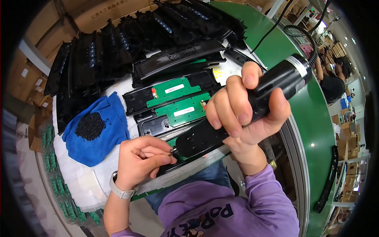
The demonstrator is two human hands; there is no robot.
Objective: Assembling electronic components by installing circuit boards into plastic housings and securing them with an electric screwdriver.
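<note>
My right hand (248,110) wraps round a black electric screwdriver (276,81), tilted so that its cord end points up to the right. Its tapered lower end points at my left hand (148,156). There, thumb and fingers pinch together at the bit; whatever tiny piece they hold is too small to make out. Beneath both hands lies a black plastic housing (160,170) with a green circuit board, mostly hidden by the screwdriver. Just beyond are two more open black housings with green boards (171,91). A heap of small black screws (90,126) rests on a blue cloth (89,154) to the left.
Many black plastic housings (102,55) stand in a row along the far side. A black cover (177,59) lies before them. White sheeting (77,177) covers the work surface. A green belt (316,138) runs on the right; the cord (314,43) hangs at upper right. Other people are beyond.
</note>
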